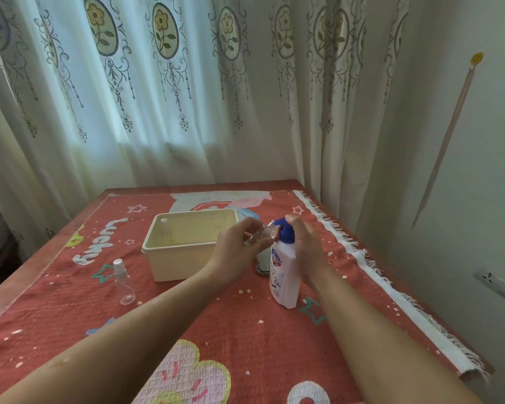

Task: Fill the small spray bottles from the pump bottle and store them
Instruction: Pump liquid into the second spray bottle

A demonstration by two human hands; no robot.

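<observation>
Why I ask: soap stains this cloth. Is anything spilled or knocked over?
Nothing stands out. No spill shows on the cloth. The pump bottle, the spare spray bottle and the stored bottle in the tub all seem upright.

A red cloth (245, 330) with stars and flowers covers the counter (201, 185) under the left grip (239, 246) and the right grip (306, 246). A white curtain (187, 112) with flower shapes hangs far behind them. A wall plug (497, 285) sits well off to the right of the right grip.
</observation>
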